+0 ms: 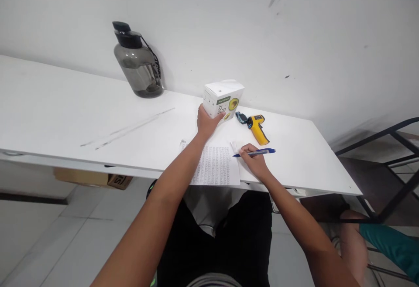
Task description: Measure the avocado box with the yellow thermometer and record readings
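My left hand [207, 123] is wrapped round the lower left of a white box [221, 98] with an avocado picture on its front. The box stands upright on the white table near the wall. My right hand [252, 159] grips a blue pen [263, 151], its tip pointing left toward the paper. A sheet of paper [216, 167] covered in rows of handwriting lies under my left forearm, at the table's front edge. Just right of the box is a yellow, gun-shaped infrared thermometer [259, 131], with a small dark shiny object [241, 117] touching or beside its front end.
A large grey water bottle [139, 66] with a black lid stands at the back left against the wall. Dark streaks mark the white table [59, 108]. Below it sits a cardboard box [85, 177]. At right are a black metal frame [389, 147] and another person's leg [353, 247].
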`<state>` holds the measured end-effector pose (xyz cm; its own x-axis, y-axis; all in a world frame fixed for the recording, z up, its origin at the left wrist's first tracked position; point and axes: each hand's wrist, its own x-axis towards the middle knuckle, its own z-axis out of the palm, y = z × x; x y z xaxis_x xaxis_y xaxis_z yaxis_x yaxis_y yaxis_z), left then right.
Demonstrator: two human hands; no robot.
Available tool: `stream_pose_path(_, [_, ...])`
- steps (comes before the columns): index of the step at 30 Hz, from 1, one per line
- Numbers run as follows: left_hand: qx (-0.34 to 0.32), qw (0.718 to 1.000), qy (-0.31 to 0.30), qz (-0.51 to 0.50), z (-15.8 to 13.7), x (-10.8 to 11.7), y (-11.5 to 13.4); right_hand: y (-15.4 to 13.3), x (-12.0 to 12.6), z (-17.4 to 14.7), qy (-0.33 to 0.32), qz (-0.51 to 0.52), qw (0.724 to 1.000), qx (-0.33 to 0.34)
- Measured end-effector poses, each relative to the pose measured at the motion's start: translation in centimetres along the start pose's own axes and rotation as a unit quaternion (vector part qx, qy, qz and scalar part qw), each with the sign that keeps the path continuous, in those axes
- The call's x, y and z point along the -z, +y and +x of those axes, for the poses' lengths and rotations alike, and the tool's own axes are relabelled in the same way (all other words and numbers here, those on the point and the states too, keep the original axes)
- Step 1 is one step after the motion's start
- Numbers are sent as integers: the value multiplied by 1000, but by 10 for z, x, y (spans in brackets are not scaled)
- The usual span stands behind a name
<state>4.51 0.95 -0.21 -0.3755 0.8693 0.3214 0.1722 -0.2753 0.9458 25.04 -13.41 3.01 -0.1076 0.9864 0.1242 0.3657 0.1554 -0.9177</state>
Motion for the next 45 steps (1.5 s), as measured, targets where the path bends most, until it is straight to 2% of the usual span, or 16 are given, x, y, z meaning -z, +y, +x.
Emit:
stream_pose_path(3, [41, 999, 6, 0, -2, 1, 9, 2, -1, -1, 8, 8, 1000, 1])
stream_pose_path(7, [49, 999, 9, 3, -5, 4, 19, 8, -2, 3, 23, 7, 1000, -12])
stream_pose_path(9, [57, 998, 11, 15, -6, 5, 23, 11, -3, 11, 14, -29, 999, 12])
stream_pose_path(11, [63, 998, 11, 31, -7, 5, 27, 14, -5, 23, -3, -105, 989, 100])
stream_pose_path(12, [62, 997, 12, 38, -7, 5, 28, 16, -6, 31, -20, -152, 975, 160])
stream_pose_path(15, [51, 997, 15, 57, -7, 5, 32, 22, -12, 58, -84, -260, 910, 311])
stream_pose_path(16, [50, 997, 13, 60, -7, 5, 32, 25, -14, 66, -97, -273, 896, 337])
stream_pose_path(18, [56, 997, 6, 58, -7, 5, 31, 31, -16, 78, -102, -270, 888, 357])
stream_pose_path(21, [53, 998, 11, 32, -9, 4, 25, 39, -16, 83, -105, -253, 891, 361])
stream_pose_path(24, [42, 999, 14, 9, -12, 5, 19, 38, -14, 77, -120, -271, 882, 365])
stream_pose_path(28, [83, 997, -7, -3, -15, 7, 14, 29, -16, 70, -124, -318, 874, 346])
stream_pose_path(39, [66, 998, -10, 6, -18, 8, 9, 34, -21, 69, -135, -336, 891, 272])
stream_pose_path(42, [76, 997, -15, 8, -16, 7, 11, 38, -19, 73, -96, -338, 901, 256])
stream_pose_path(43, [82, 996, -15, 12, -14, 7, 13, 38, -17, 76, -58, -340, 907, 243])
stream_pose_path(45, [89, 996, -15, 17, -11, 7, 16, 38, -9, 80, 67, -348, 915, 192])
